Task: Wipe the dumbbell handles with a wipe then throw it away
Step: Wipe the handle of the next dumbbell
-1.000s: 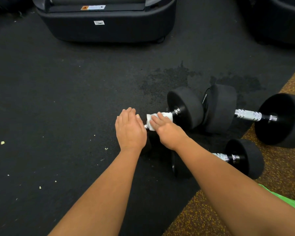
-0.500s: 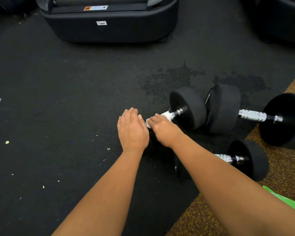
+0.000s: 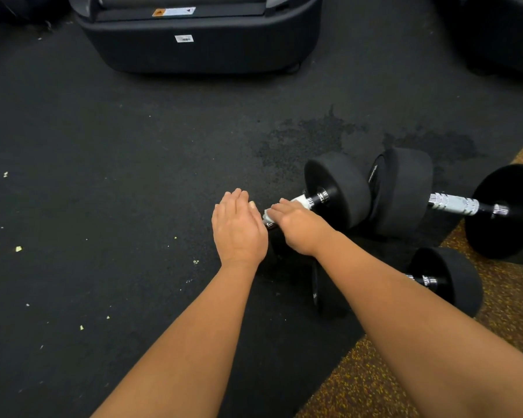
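Three black dumbbells with chrome handles lie on the floor. The nearest-left dumbbell [image 3: 341, 188] has a white wipe [image 3: 302, 201] wrapped on its handle. My right hand [image 3: 299, 227] grips the wipe around that handle, fingers curled over it. My left hand [image 3: 239, 227] rests flat, fingers straight, on this dumbbell's left head, which is hidden under it. A second dumbbell [image 3: 453, 203] lies to the right with its handle bare. A third dumbbell [image 3: 447, 279] lies nearer me, partly hidden by my right forearm.
The floor is a black rubber mat [image 3: 118, 191] with small pale crumbs and a damp patch [image 3: 308, 137] behind the dumbbells. A brown speckled floor [image 3: 360, 381] runs at the lower right. A black machine base [image 3: 200, 46] stands at the back.
My right hand has slid a little left along the handle with the wipe, covering more of it. My left hand has stayed on the dumbbell's head.
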